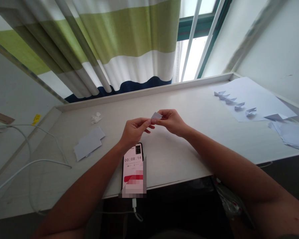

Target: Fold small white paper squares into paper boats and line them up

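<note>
Between my two hands, above the middle of the white desk, is a small folded piece of white paper (156,116). My left hand (136,130) pinches its lower left edge between thumb and fingers. On the other side, my right hand (171,121) grips the paper with thumb and fingertips, and part of it is hidden there. Several small folded paper pieces (230,100) stand in a row at the right, on and beside a large white sheet (259,96). A stack of white paper (290,134) lies near the right edge.
Below my left hand lies a phone (133,166) showing a timer, with a charging cable (134,203) plugged in. Paper slips (89,143) and a crumpled tissue (96,118) lie to the left. White cables (47,162) loop over the left side. A raised rim (144,93) borders the back.
</note>
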Demonstrator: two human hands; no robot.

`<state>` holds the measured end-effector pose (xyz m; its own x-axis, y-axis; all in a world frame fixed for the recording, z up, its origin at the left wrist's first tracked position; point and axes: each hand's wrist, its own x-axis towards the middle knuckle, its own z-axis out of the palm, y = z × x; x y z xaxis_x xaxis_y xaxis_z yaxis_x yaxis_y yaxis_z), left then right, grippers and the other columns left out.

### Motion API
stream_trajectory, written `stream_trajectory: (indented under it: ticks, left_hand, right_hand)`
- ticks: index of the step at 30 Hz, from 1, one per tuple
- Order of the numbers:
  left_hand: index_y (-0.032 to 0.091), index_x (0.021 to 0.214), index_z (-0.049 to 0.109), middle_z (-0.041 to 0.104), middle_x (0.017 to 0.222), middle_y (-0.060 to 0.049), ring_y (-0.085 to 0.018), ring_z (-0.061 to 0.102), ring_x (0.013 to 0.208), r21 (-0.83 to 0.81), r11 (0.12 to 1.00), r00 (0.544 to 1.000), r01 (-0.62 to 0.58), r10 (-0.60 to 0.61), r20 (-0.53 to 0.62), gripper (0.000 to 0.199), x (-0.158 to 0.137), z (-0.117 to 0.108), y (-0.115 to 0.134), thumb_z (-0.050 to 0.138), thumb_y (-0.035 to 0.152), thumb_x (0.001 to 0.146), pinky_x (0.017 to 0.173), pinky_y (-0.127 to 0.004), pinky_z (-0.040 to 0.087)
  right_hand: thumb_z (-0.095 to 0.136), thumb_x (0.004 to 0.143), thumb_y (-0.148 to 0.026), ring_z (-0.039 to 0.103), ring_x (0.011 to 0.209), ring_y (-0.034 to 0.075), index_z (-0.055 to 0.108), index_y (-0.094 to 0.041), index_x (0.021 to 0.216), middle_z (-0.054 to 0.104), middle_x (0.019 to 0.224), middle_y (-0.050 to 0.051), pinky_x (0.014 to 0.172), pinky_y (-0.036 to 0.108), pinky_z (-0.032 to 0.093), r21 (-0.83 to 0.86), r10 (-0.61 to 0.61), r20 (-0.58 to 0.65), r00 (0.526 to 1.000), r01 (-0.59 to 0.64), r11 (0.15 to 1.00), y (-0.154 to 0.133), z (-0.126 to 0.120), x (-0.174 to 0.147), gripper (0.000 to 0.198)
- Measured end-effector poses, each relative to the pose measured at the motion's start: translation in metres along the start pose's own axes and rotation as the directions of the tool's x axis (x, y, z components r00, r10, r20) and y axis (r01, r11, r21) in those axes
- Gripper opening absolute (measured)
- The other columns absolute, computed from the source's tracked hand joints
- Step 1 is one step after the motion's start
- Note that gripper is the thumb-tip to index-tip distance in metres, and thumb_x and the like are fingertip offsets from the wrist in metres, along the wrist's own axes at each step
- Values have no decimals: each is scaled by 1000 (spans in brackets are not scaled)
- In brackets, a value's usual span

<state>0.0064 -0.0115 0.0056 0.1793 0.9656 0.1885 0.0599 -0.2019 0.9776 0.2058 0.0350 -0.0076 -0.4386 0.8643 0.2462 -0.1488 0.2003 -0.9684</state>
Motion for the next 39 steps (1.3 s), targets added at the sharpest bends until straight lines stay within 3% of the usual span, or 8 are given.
stream_trajectory:
  ticks: [7,11,18,22,31,39]
  left_hand:
    - [19,93,87,85,90,-9,-23,80,87,-63,997,994,35,-41,-99,33,4,-5,-3,96,46,77,72,-33,64]
    - [19,93,87,85,85,-8,-21,80,81,-81,996,994,41,-49,-100,31,4,-7,-4,97,43,76,73,-33,64]
    - [18,100,88,86,92,-9,-23,81,82,12,999,979,-49,50,-196,37,-1,0,-2,97,45,76,79,-40,68]
    - [20,99,89,86,92,-8,-21,79,79,34,997,972,-64,70,-223,37,-2,1,-3,100,42,71,83,-41,69]
    - [20,94,89,85,85,-7,-22,80,80,-18,998,977,-58,53,-208,30,1,0,-5,98,42,75,85,-41,68]
    - [21,109,84,85,102,-7,-22,81,95,68,987,971,-145,155,-181,37,2,-2,-14,96,35,77,92,-39,67]
  right_hand:
    - [97,76,-52,76,90,20,78,-20,103,81,97,4,87,40,64,-10,-57,-45,997,56,998,7,0,2,47]
    - [96,79,-50,76,85,20,76,-20,103,80,95,5,81,38,64,-17,-95,-36,995,95,995,12,-1,2,44]
    - [94,83,-47,75,81,18,72,-22,125,76,89,1,76,35,63,-40,-186,-65,980,183,982,14,2,2,53]
    - [94,81,-54,71,78,18,78,-24,113,72,84,-1,75,37,64,-65,-188,-92,978,183,981,17,4,2,47]
    - [96,80,-52,77,84,20,80,-22,103,81,92,4,83,41,67,43,-173,-117,978,179,983,17,11,1,41]
    - [95,81,-52,76,91,19,78,-22,100,80,93,3,92,41,66,83,-136,-140,981,149,985,12,4,4,39]
